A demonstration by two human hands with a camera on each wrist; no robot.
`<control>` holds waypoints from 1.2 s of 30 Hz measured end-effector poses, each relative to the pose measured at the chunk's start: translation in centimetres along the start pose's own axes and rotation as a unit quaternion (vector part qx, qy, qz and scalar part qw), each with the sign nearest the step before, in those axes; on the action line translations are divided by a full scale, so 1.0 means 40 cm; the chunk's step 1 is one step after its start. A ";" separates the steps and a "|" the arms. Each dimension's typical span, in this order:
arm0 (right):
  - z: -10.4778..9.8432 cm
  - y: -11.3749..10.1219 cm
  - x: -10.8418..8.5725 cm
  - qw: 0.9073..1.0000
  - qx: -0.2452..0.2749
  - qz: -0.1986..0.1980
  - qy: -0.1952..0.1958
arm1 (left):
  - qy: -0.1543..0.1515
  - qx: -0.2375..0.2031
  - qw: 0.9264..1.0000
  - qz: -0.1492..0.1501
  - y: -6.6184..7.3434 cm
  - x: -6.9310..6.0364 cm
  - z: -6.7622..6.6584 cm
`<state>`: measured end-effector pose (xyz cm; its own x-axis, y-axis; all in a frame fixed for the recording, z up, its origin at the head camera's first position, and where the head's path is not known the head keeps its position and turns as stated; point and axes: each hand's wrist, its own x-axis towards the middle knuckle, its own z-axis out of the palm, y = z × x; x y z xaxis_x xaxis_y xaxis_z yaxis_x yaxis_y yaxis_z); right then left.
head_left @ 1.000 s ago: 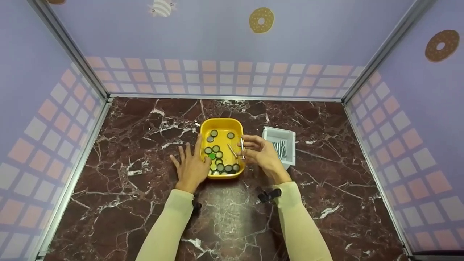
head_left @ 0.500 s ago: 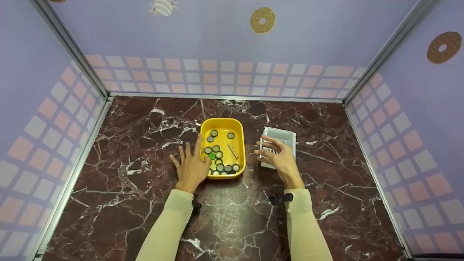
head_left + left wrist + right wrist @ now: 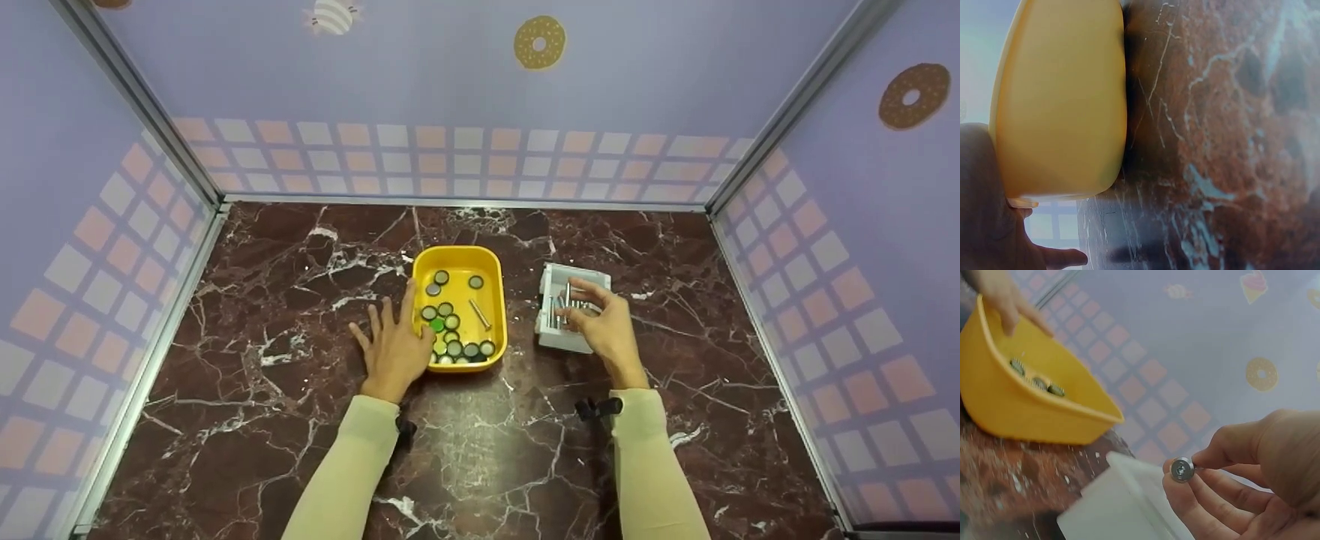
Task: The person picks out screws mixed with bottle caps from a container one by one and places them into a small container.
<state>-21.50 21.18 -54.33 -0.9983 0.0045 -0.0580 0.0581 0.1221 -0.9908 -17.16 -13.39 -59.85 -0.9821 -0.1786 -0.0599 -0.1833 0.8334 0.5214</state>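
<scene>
A yellow tub (image 3: 495,300) holds several bottle caps (image 3: 454,348), one of them green, and a single bolt (image 3: 480,314). At its left side my left hand (image 3: 396,346) pinches the wall, thumb inside and the other fingers spread outside. Over a small white bin (image 3: 564,341) on the right, my right hand (image 3: 609,326) pinches another bolt (image 3: 1182,469) between thumb and fingers; its round head with a hex socket faces the right wrist camera. More bolts (image 3: 555,311) lie in the white bin, partly hidden by the right hand.
Both containers stand on a dark red marbled table (image 3: 300,450), with a gap between them. Patterned panels (image 3: 465,90) enclose the back and both sides. The left wrist view is mostly filled by the yellow tub's outer wall and the table.
My right hand has moved right, from the yellow tub's right rim to over the white bin, still holding its bolt. My left hand has stayed at the tub's left side.
</scene>
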 end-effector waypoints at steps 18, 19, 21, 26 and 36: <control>-0.039 -0.001 0.032 0.968 -0.244 -0.059 0.010 | 0.000 -0.008 1.000 0.005 0.004 0.000 -0.011; -0.041 0.000 0.034 0.966 -0.251 -0.061 0.008 | 0.000 -0.008 1.000 0.004 0.004 0.000 -0.010; -0.046 0.001 0.039 0.962 -0.265 -0.062 0.004 | -0.001 -0.007 1.000 0.004 0.004 -0.001 -0.009; -0.055 0.003 0.052 0.950 -0.304 -0.065 -0.007 | -0.004 -0.002 1.000 0.001 0.002 -0.004 -0.005; -0.045 -0.002 0.070 0.928 -0.362 -0.087 -0.032 | 0.000 -0.008 1.000 0.001 -0.004 -0.003 -0.001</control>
<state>-24.32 22.98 -54.18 -0.9890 -0.1329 0.0650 -0.1432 0.7499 -0.6458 -17.02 -13.51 -59.90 -0.9825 -0.1770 -0.0581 -0.1803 0.8256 0.5346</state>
